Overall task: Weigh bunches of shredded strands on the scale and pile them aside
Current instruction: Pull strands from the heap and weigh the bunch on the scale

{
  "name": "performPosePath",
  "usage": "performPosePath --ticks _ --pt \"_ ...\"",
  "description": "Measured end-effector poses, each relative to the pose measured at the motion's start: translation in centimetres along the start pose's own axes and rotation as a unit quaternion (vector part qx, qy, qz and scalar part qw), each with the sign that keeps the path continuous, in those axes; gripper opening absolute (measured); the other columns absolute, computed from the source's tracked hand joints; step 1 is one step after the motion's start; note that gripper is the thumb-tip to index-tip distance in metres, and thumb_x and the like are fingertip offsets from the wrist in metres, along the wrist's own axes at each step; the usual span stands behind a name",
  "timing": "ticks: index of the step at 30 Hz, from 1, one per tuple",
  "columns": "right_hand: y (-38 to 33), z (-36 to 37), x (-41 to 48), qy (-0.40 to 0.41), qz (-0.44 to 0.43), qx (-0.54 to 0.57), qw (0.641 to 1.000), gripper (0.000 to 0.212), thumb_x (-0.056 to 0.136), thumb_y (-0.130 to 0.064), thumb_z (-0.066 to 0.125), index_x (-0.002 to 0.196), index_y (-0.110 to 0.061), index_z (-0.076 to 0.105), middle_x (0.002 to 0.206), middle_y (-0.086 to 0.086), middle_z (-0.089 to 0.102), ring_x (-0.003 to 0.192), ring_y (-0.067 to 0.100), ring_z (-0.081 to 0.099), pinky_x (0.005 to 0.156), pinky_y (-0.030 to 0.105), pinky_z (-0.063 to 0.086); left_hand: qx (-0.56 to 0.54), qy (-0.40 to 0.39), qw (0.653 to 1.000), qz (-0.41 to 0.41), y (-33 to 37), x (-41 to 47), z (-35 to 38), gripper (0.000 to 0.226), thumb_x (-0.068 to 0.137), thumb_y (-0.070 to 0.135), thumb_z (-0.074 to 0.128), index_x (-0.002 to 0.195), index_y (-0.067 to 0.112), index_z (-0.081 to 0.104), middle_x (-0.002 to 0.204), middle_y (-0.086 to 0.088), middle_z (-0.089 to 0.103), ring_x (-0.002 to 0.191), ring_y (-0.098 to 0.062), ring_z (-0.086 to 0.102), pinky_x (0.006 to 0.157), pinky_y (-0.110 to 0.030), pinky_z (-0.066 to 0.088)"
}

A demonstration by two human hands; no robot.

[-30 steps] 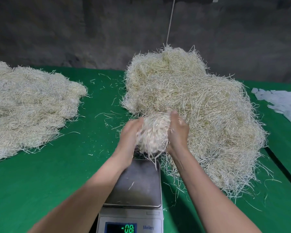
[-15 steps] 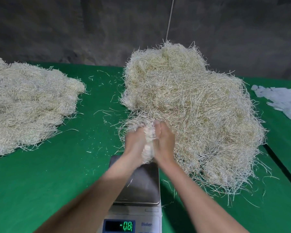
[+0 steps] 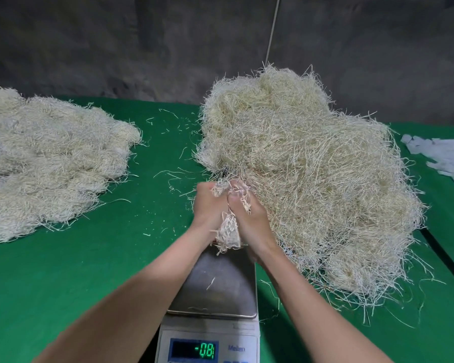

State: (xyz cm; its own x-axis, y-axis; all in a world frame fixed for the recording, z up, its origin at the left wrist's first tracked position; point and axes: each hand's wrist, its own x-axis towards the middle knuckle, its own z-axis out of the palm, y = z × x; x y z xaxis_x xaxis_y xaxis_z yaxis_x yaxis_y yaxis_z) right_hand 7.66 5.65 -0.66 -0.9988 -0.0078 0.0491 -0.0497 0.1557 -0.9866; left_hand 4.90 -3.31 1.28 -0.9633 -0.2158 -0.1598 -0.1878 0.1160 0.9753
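The bunch of strands (image 3: pixel 228 229) sits squeezed between my two palms, just above the far edge of the scale pan (image 3: pixel 218 284) and against the near edge of the big loose pile (image 3: pixel 312 166). My left hand (image 3: pixel 207 205) and right hand (image 3: pixel 249 218) both grasp it, fingers curled around its top. A second ago my hands were apart with a fatter, looser tuft between them; now they have closed together and the bunch is compact, so I judge it gathered but not yet weighed. The pan holds only a stray strand (image 3: pixel 210 283).

The green display (image 3: pixel 194 349) reads about -0.8, unchanged, its last mark unclear. Beside it a blurred brand label (image 3: pixel 236 348) looks like "Meilen". The weighed pile (image 3: pixel 50 158) lies well to my left on the green cloth (image 3: pixel 116 258).
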Motion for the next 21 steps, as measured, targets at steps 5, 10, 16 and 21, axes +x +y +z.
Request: performPosePath --ticks 5,10,16,21 --pt "0.4 0.5 0.8 0.115 0.149 0.249 0.95 0.046 0.091 -0.037 0.056 0.12 -0.001 0.055 0.113 0.018 0.065 0.104 0.028 0.064 0.094 0.048 0.049 -0.281 -0.133 0.94 -0.14 -2.7 -2.2 -2.1 0.051 0.087 0.064 0.041 0.116 0.025 0.059 0.119 0.005 0.065 0.115 -0.013 0.054 0.111 -0.05 0.028" --pt "1.7 3.3 -0.5 0.108 0.082 -0.003 0.991 0.07 0.088 -0.066 0.036 0.135 -0.015 0.038 0.13 0.005 0.048 0.118 0.013 0.048 0.104 0.03 0.034 -0.27 -0.125 0.946 -0.126 -4.9 -3.7 -2.7 0.051 0.091 0.05 0.05 0.131 0.017 0.049 0.133 0.0 0.054 0.112 -0.003 0.058 0.094 -0.033 0.049" --pt "2.1 6.2 0.0 0.17 -0.055 -0.088 0.98 0.028 0.099 -0.026 0.04 0.103 -0.002 0.054 0.096 0.008 0.06 0.089 0.022 0.056 0.076 0.032 0.038 -0.04 0.054 0.995 0.076 -4.9 -2.0 -4.9 0.032 0.092 0.025 0.059 0.119 0.008 0.055 0.116 0.002 0.059 0.112 -0.015 0.054 0.091 -0.019 0.041" --pt "2.0 10.0 2.2 0.145 0.014 0.008 0.989 0.043 0.097 -0.039 0.04 0.113 -0.004 0.057 0.108 -0.002 0.052 0.097 0.012 0.047 0.091 0.032 0.04 -0.302 -0.053 0.95 -0.059 -7.4 -1.8 -8.0 0.056 0.09 0.008 0.06 0.138 0.024 0.036 0.139 -0.001 0.048 0.116 -0.018 0.054 0.097 -0.042 0.042"
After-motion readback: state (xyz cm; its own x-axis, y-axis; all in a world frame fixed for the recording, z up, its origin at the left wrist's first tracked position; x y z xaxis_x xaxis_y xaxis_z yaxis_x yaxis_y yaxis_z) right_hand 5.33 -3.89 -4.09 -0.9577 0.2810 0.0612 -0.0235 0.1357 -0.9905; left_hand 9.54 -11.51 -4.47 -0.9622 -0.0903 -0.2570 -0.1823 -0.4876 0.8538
